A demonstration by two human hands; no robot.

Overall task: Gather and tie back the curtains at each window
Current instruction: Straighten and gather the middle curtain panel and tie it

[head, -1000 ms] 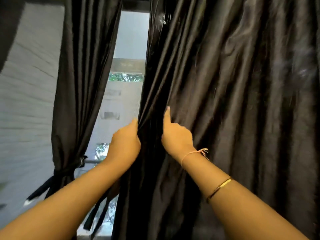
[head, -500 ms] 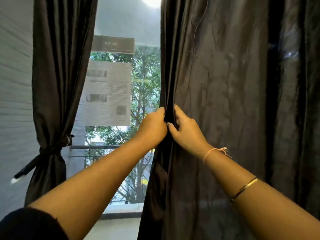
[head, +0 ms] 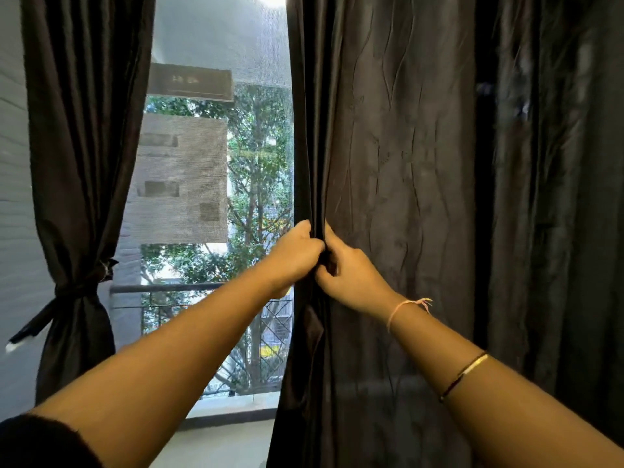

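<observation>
left grip: we are reaching our left grip point(head: 297, 255) up to the inner edge of the right curtain point(head: 405, 197). its fingers are curling round a bunch of folds there, so it is closing on the cloth.
right grip: our right grip point(head: 351, 275) is sitting just beside the left one and touching it. its thumb is pointing up along the fabric and its fingers are pinching the same edge folds, so it is holding this curtain too.
right curtain: it is hanging loose and full length, dark and creased, and no tie is showing on it. it is covering the right part of the window point(head: 219, 45). we are holding it at about mid height, along its left edge.
left curtain: the left curtain point(head: 84, 130) is hanging at the window's left side, against the grey wall point(head: 13, 197), and is being drawn in at its waist.
tie: a dark tie point(head: 72, 292) is wrapping round the left curtain. its tail is sticking out to the lower left and ending in a pale tip.
window: the gap between the two curtains is showing a mesh screen. through it we are seeing a railing point(head: 169, 288), a tree point(head: 260, 163) and a pale building point(head: 182, 177).
right arm: we are wearing a pink thread point(head: 405, 307) at the wrist and a thin bangle point(head: 466, 374) further down the forearm.
left arm: a dark sleeve point(head: 40, 444) is showing at the bottom left corner.
</observation>
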